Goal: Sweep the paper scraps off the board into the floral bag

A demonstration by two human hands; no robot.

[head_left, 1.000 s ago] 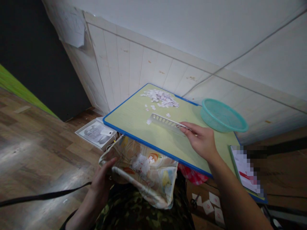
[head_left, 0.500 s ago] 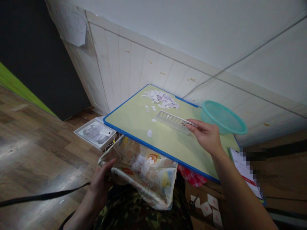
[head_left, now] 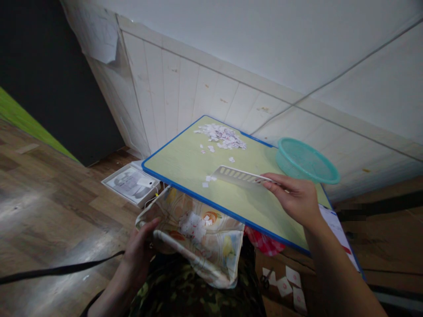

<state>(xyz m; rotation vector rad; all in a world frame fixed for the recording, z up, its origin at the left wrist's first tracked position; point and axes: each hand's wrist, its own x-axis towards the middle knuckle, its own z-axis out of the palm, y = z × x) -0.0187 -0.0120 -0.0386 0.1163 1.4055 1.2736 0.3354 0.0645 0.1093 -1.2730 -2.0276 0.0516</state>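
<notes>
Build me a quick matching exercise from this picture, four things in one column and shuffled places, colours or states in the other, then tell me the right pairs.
1. basin
2. strip
3. cloth
4. paper heap

A. slotted, held in the right hand
B. white scraps on the table
C. patterned, with its edge in the left hand
D. turquoise

Pairs: 1-D, 2-A, 3-C, 4-B.

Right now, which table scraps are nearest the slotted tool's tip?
The small front cluster at the tip; the pile and other table scraps lie farther back.
</notes>
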